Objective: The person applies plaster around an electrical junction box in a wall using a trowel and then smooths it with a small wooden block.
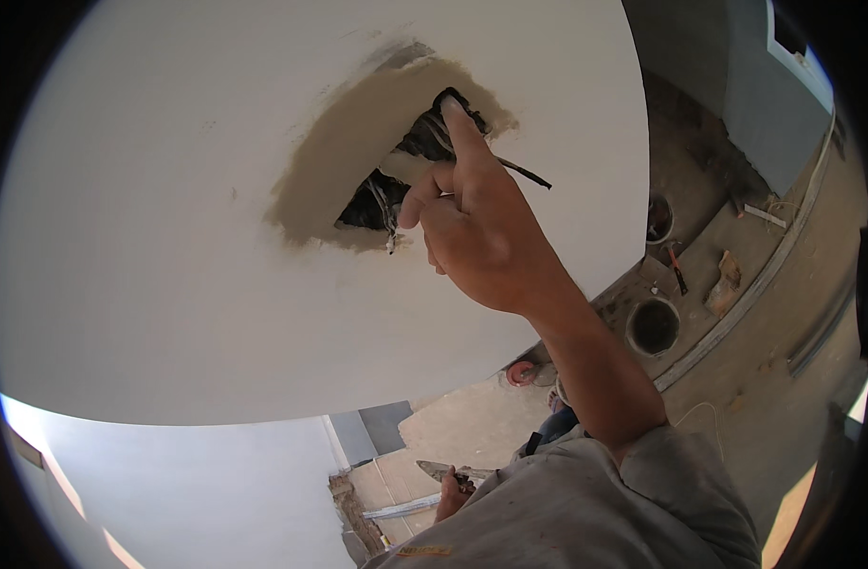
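My right hand (481,228) is raised to a rough rectangular opening in a white surface, ringed by beige plaster (310,171). Its index fingertip presses at a black piece (446,95) at the opening's upper right; its other fingers curl, and whether anything is in them is hidden. Grey wires (386,204) dangle inside, a pale piece (405,166) crosses the middle, and a black cable or rod (529,174) sticks out rightward. Low in the picture, my left hand (451,493) grips a trowel with a pointed grey blade (434,468).
At right below are round buckets (652,327), a tool with an orange handle (676,266), a broken board (723,284), a pale strip (766,216) and long pipes (822,322). A red round object (521,373) lies near my feet. A pale wall (168,484) fills the lower left.
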Action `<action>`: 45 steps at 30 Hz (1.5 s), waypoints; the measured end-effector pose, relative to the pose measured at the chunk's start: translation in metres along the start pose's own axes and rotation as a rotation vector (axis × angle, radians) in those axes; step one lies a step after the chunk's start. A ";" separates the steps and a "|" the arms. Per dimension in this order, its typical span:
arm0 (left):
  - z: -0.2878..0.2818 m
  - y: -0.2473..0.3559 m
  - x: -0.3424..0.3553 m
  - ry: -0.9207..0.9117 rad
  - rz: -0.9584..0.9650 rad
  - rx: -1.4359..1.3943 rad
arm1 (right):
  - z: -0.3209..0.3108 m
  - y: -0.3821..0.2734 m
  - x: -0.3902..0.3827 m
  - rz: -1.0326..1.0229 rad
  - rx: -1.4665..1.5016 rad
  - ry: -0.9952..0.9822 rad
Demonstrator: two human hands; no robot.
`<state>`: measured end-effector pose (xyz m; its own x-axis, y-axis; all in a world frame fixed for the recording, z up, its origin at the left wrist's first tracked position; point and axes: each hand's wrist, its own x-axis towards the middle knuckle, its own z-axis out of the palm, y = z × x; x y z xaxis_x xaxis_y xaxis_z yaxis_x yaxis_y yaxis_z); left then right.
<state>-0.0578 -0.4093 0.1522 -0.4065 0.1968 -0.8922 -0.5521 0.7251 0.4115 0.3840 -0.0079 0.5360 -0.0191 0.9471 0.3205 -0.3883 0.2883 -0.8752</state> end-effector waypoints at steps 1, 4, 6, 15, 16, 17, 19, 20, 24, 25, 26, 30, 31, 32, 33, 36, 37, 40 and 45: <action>0.000 0.000 0.000 0.021 -0.004 -0.022 | 0.001 0.002 0.001 -0.050 0.001 0.004; 0.036 0.002 -0.011 0.169 -0.068 -0.115 | 0.000 0.000 0.004 -0.036 -0.030 -0.003; 0.050 0.005 -0.028 0.220 -0.053 -0.121 | 0.001 -0.005 0.002 0.002 -0.038 0.007; 0.034 0.001 -0.010 0.154 0.025 -0.075 | -0.001 0.004 -0.032 0.053 0.385 -0.093; 0.037 0.004 -0.019 0.164 0.040 -0.066 | -0.005 0.006 -0.029 0.077 0.487 -0.114; 0.033 0.003 -0.017 0.153 0.026 -0.104 | -0.007 0.006 -0.029 0.097 0.583 -0.133; 0.026 0.001 -0.012 0.145 0.008 -0.129 | -0.009 0.005 -0.030 0.097 0.659 -0.159; 0.027 0.002 -0.013 0.149 0.001 -0.117 | -0.009 0.007 -0.032 0.086 0.698 -0.176; 0.021 0.000 -0.013 0.179 0.017 -0.046 | -0.008 0.014 -0.031 0.050 0.792 -0.207; 0.017 0.000 -0.013 0.161 0.016 -0.038 | -0.009 0.015 -0.030 0.047 0.806 -0.218; 0.016 0.001 -0.013 0.159 0.017 -0.034 | -0.010 0.015 -0.028 0.041 0.818 -0.234; 0.017 0.004 -0.016 0.173 0.002 -0.023 | -0.014 0.017 -0.025 0.027 0.867 -0.271; 0.018 0.004 -0.018 0.182 -0.006 -0.021 | -0.015 0.018 -0.025 0.029 0.861 -0.256; 0.017 0.004 -0.017 0.170 -0.006 -0.030 | -0.015 0.018 -0.024 0.030 0.855 -0.244; 0.015 0.004 -0.016 0.158 -0.006 -0.039 | -0.016 0.017 -0.024 0.031 0.849 -0.231; 0.018 0.004 -0.016 0.186 -0.002 -0.051 | -0.016 0.020 -0.024 0.012 0.868 -0.244; 0.021 0.004 -0.016 0.206 0.000 -0.051 | -0.016 0.019 -0.023 0.004 0.857 -0.251; 0.023 0.003 -0.015 0.231 -0.019 -0.060 | -0.013 0.019 -0.021 -0.009 0.841 -0.276; 0.015 0.002 -0.011 0.198 -0.024 -0.020 | -0.012 0.018 -0.019 -0.013 0.829 -0.284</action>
<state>-0.0434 -0.4001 0.1599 -0.5275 0.0446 -0.8484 -0.5770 0.7142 0.3963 0.3889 -0.0194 0.5098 -0.1958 0.8416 0.5033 -0.9325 -0.0009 -0.3612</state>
